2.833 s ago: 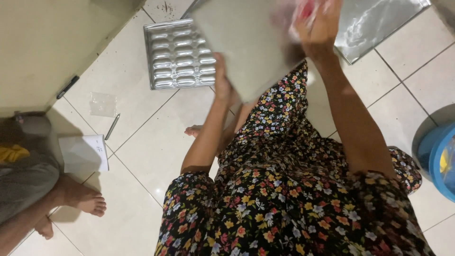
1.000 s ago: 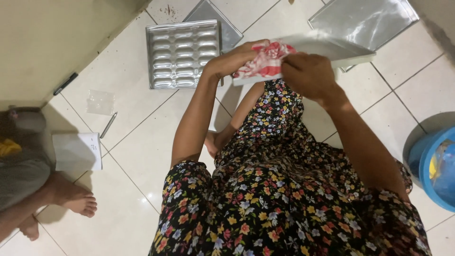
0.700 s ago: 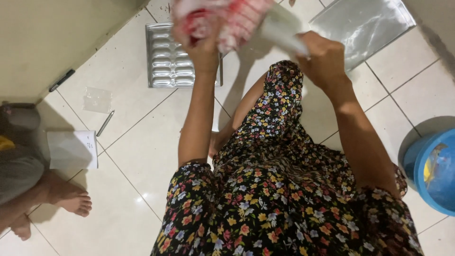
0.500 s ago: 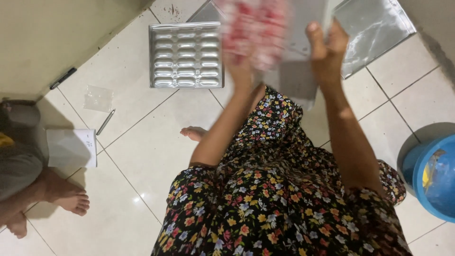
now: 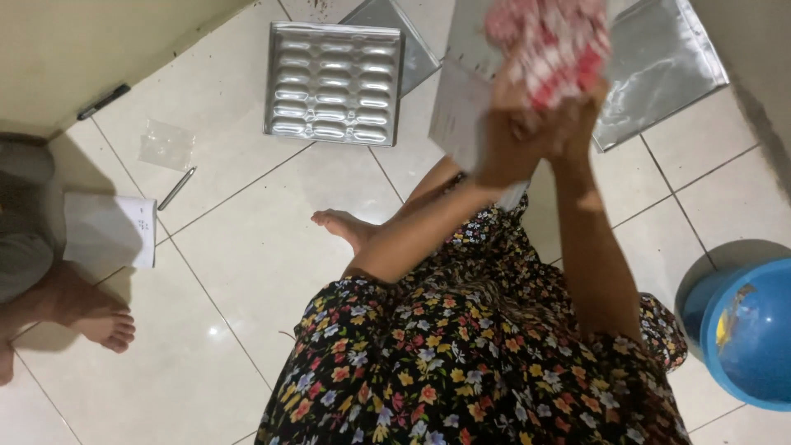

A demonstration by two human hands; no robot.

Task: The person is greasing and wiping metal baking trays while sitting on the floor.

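Bright overhead light, floor glare, raised hands motion-blurred.

Single view, head-worn camera: looks steeply down from the person's own head over a floral-dressed lap (image 5: pixel 478 363) to the tiled floor (image 5: pixel 247 272), with both raised hands close under the lens, left hand (image 5: pixel 507 148) and right hand (image 5: pixel 577 124) near the top centre. Floor items sit farther off: moulded metal tray (image 5: pixel 334 82) at upper left, blue tub (image 5: pixel 750 330) at the right edge, another person's foot (image 5: pixel 99 317) at the left edge. No second view, so no shared area.
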